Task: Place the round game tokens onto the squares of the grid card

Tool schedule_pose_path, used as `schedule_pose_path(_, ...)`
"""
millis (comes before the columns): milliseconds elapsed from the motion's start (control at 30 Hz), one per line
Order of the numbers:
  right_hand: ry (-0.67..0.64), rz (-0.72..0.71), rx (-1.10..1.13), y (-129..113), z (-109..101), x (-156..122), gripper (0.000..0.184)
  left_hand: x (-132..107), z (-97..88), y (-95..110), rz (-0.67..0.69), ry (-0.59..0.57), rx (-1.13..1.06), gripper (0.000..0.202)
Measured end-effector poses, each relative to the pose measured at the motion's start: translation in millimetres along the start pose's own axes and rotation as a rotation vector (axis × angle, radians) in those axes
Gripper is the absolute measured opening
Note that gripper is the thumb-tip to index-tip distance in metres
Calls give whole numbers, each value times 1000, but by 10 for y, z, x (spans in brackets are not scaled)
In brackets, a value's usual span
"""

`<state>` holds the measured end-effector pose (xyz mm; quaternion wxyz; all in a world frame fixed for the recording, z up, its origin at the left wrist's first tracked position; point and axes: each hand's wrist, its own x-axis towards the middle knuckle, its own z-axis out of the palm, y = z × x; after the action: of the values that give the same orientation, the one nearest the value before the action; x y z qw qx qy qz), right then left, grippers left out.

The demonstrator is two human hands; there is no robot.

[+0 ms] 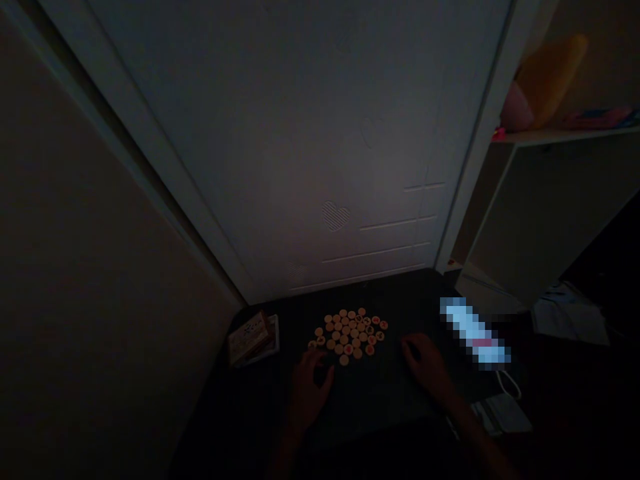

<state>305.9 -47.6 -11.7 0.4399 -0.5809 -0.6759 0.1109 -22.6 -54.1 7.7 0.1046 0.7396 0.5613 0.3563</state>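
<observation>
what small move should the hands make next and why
I'd probably turn over the nearest plain-looking disc with the left hand: that disc lies close to the hand, at the cluster's near edge, and shows no clear marking, while some other discs show red characters.

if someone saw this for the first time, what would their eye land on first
Probably the bright, pixelated shape toward the right of the dark table. Next, the cluster of round pieces, some marked red, just beyond the left hand and right hand. Then the striped heart on the pale panel behind.
</observation>
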Motion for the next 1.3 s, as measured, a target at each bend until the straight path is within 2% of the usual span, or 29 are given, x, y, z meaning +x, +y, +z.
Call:
schedule_pose_path(133,2,-2,17,-207,100,-69,22,-101,59,148,21,-52,73,30)
schedule_pose_path(300,-181,-105,100,-611,390,-228,20,-29,141,192,44,-47,138,26)
schedule_pose_path(400,-231,-117,89,-723,517,-227,24,9,172,217,40,-41,164,25)
schedule_pose_path(733,-293,-118,125,-708,472,-115,35,-2,154,224,48,-49,147,19)
schedule_pose_path(933,-247,-91,97,-664,524,-166,28,6,165,213,25,-44,137,19)
schedule_pose_path(1100,-240,-92,104,-683,526,-145,24,13,184,219,27,-27,166,26)
schedule_pose_path(1300,-199,-61,136,-667,539,-137,23,55,214,260,25,-31,219,27)
